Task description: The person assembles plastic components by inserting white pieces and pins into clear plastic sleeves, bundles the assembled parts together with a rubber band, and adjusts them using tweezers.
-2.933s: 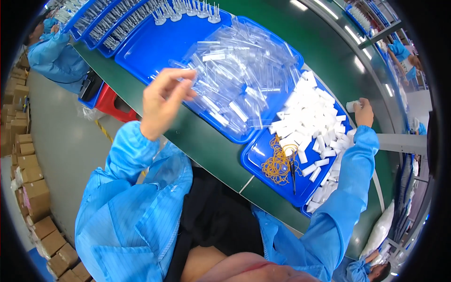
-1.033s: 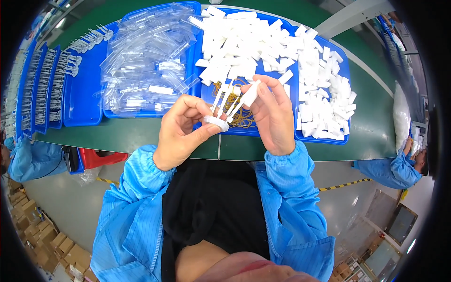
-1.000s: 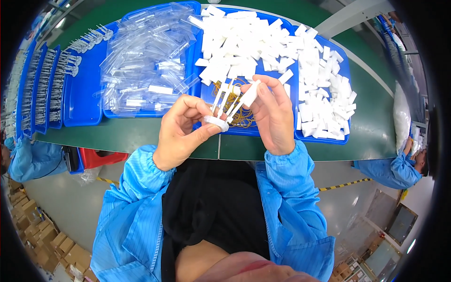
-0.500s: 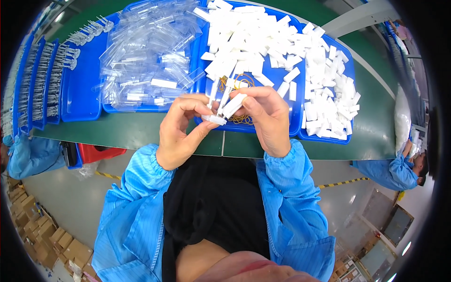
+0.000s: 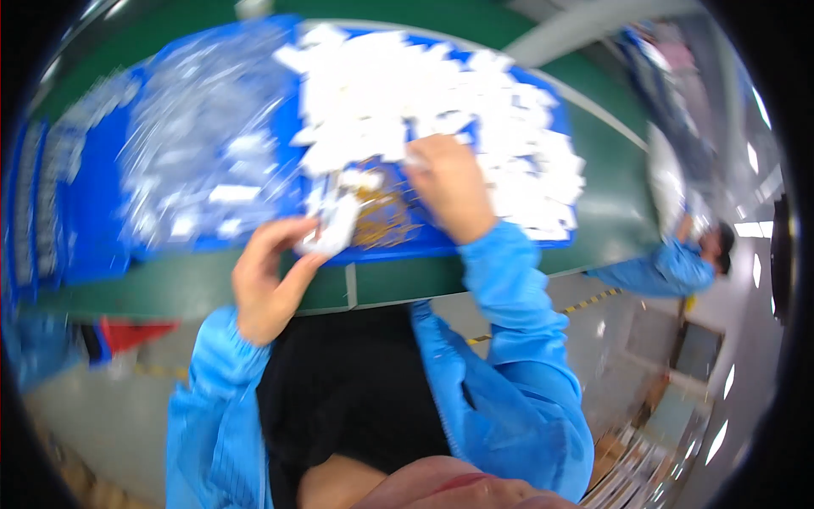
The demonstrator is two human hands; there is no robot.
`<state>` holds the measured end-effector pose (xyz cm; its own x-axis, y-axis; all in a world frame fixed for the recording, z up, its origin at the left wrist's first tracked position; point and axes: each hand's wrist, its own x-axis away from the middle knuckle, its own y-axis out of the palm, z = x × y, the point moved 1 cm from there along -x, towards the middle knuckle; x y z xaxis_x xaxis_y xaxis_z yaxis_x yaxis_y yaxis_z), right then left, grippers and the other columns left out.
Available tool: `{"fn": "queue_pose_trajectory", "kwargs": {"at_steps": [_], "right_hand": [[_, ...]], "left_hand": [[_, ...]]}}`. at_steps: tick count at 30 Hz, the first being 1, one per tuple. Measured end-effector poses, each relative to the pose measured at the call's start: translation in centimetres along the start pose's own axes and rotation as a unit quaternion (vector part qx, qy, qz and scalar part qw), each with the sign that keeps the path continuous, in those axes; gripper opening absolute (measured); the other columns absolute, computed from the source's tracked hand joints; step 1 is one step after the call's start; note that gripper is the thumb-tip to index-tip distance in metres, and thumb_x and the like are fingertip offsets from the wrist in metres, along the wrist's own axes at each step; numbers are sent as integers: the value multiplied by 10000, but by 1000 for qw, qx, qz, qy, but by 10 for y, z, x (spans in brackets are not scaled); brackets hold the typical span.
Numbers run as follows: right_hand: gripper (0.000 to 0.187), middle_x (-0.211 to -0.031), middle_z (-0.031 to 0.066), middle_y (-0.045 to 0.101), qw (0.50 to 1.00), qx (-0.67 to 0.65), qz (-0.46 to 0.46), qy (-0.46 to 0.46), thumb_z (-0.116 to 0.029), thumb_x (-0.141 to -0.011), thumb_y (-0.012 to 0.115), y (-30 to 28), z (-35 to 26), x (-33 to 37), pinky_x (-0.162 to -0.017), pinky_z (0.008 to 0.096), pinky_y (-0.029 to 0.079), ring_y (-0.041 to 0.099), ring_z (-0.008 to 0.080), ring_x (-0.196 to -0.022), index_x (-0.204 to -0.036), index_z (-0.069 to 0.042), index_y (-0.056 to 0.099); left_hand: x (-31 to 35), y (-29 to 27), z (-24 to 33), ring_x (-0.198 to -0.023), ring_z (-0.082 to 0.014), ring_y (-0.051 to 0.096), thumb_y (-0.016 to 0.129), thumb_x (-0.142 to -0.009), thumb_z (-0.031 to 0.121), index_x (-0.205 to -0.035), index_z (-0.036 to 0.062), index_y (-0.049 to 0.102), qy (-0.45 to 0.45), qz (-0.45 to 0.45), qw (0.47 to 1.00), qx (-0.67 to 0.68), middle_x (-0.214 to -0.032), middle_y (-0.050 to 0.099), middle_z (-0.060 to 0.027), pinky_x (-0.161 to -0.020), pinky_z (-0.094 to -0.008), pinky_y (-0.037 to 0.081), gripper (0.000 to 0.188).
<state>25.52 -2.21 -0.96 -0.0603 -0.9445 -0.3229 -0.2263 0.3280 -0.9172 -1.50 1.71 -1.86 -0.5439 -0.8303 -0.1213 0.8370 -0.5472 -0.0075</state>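
Head view: a pronged white part (image 5: pixel 317 245) is held just left of the heap of yellow-brown bands (image 5: pixel 386 216), and a white block (image 5: pixel 342 224) seems to be fitted on one prong, though by the blur it is hidden how far. At its base the part is pinched by the left hand (image 5: pixel 267 284), the grip being clamped there between thumb and finger. Since only this small base is grasped, the part could be twisted or lost if a prong is pushed sideways; a block not fully seated could then be dropped among the bands. A loop could also be caught by the prongs, which are held so near.

The right hand (image 5: pixel 454 191) is placed just right of the bands, beside loose white blocks (image 5: pixel 356 102) piled beyond them. Its fingers are curled; whether anything is gripped cannot be told. By hasty fingers, two blocks could be taken together, or one knocked onto the bands. Farther left of the bands, clear sleeves (image 5: pixel 208 144) are heaped loosely; by a careless left wrist, some could be swept onto the green tabletop (image 5: pixel 186 287).
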Motion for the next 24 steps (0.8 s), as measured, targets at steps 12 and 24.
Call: {"fn": "queue_pose_trajectory", "kwargs": {"at_steps": [12,24], "right_hand": [[227,-877,94,635,988,117,-90,-39,-40,-815,647,-57,-1,-4,-766,359,499,631,237,-857,-1042,-36,648],[335,-998,152,707,647,-690,37,322,-233,-1014,556,-17,-53,22,-879,309,495,677,192,-942,-1258,-11,501]], "left_hand": [[-1,-4,19,-996,-247,607,667,-826,-104,-1101,14,667,76,-26,988,-129,-1084,626,-145,-874,-320,483,299],[-14,25,37,-906,-273,645,732,-767,-58,-1066,58,711,152,-132,967,-155,-1016,662,-104,-765,-357,525,321]]}}
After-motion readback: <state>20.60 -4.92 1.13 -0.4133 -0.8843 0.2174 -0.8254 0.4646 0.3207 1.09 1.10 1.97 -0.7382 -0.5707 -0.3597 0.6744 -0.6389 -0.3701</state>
